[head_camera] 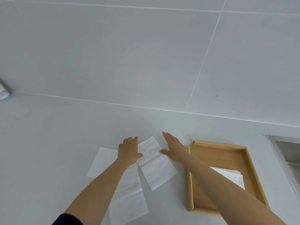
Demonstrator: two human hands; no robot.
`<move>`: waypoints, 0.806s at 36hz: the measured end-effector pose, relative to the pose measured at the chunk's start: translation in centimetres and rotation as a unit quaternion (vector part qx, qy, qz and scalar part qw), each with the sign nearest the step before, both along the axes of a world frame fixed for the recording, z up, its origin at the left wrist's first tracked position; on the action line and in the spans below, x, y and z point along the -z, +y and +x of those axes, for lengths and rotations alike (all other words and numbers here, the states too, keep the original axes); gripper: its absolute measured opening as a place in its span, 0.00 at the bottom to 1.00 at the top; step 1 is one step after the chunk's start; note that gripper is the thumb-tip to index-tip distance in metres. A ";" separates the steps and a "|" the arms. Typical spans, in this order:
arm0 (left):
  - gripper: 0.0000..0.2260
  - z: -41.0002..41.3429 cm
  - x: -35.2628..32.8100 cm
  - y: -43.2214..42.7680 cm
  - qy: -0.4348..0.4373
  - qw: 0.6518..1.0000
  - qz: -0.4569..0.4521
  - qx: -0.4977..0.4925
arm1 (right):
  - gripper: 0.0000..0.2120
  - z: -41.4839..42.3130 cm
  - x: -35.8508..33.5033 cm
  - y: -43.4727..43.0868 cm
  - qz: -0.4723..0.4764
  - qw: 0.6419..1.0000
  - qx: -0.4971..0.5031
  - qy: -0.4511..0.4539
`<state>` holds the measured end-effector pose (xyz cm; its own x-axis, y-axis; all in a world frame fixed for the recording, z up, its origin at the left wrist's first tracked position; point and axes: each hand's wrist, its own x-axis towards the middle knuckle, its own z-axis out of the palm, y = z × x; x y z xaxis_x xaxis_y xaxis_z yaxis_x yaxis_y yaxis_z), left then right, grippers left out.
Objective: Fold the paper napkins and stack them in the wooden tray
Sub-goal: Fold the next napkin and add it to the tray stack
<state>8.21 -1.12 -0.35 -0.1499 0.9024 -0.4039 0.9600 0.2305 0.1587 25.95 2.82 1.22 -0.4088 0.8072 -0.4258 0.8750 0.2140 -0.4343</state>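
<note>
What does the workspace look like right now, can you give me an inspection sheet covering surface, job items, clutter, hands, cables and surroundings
Surface: white countertop, plain and flat.
Job's things: folded napkin lies between the hands; unfolded napkins lie partly under the left forearm; wooden tray to the right holds white napkins, partly hidden by the right arm.
Clutter: blurred white and blue object at the far left edge, cannot tell what.
Hands: left hand palm down at the napkin's left edge; right hand flat and open at its right edge. Neither grips anything.
Cables: nothing seen.
Surroundings: grey tiled wall behind; metal sink edge at far right.
</note>
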 end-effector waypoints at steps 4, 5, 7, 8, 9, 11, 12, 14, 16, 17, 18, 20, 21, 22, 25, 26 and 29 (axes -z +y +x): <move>0.25 -0.1 1.1 0.6 -0.015 1.000 -0.010 -0.025 | 0.36 -1.2 0.9 1.0 0.000 1.000 -0.026 0.000; 0.24 -0.1 1.3 0.9 -0.023 0.999 -0.012 -0.033 | 0.36 -1.5 1.0 1.3 0.001 0.999 -0.032 0.002; 0.21 0.0 1.6 1.4 -0.048 0.997 -0.021 -0.052 | 0.35 -2.1 1.4 1.8 0.002 0.999 -0.042 0.006; 0.20 0.0 1.7 1.7 -0.064 0.996 -0.027 -0.063 | 0.35 -2.3 1.7 2.1 0.003 0.999 -0.046 0.007; 0.18 -0.1 1.8 2.0 -0.079 0.994 -0.033 -0.072 | 0.35 -2.5 1.9 2.3 0.003 0.999 -0.049 0.009; 0.13 0.0 2.0 2.4 -0.098 0.991 -0.042 -0.079 | 0.36 -2.9 2.5 2.6 0.000 0.999 -0.051 0.015; 0.11 0.0 2.1 2.5 -0.105 0.990 -0.047 -0.079 | 0.36 -3.0 2.7 2.7 -0.003 0.998 -0.052 0.018; 0.12 0.2 2.2 2.7 -0.123 0.988 -0.053 -0.077 | 0.37 -3.2 3.1 3.0 -0.005 0.998 -0.057 0.019; 0.12 0.3 2.3 3.0 -0.146 0.985 -0.054 -0.075 | 0.36 -3.2 3.4 3.3 -0.004 0.998 -0.061 0.016; 0.12 0.3 2.2 3.2 -0.163 0.983 -0.051 -0.073 | 0.35 -3.2 3.5 3.5 -0.004 0.998 -0.060 0.019; 0.13 0.3 2.2 3.3 -0.178 0.980 -0.048 -0.072 | 0.34 -3.1 3.6 3.7 -0.003 0.998 -0.056 0.024; 0.16 0.4 2.0 3.6 -0.201 0.977 -0.037 -0.065 | 0.29 -2.8 3.6 4.0 0.003 0.998 -0.040 0.039; 0.16 0.4 1.8 3.8 -0.212 0.975 -0.029 -0.062 | 0.27 -2.7 3.5 4.2 0.011 0.998 -0.029 0.046; 0.16 0.5 1.6 3.9 -0.222 0.973 -0.021 -0.062 | 0.23 -2.5 3.4 4.3 0.022 0.998 -0.018 0.052; 0.14 0.6 0.8 4.4 -0.243 0.968 0.003 -0.063 | 0.12 -1.8 2.9 4.7 0.059 0.996 0.010 0.064; 0.14 0.6 0.6 4.6 -0.246 0.967 0.011 -0.065 | 0.10 -1.5 2.7 4.7 0.067 0.995 0.018 0.067; 0.08 0.7 -0.2 4.8 -0.247 0.967 0.033 -0.058 | 0.08 -0.9 2.0 4.8 0.074 0.994 0.028 0.078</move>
<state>8.94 3.72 -0.13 -0.0546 0.9173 -0.3944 0.7311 0.3058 0.6099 25.08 7.58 -0.74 -0.4123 0.8801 -0.2355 0.8121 0.2378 -0.5329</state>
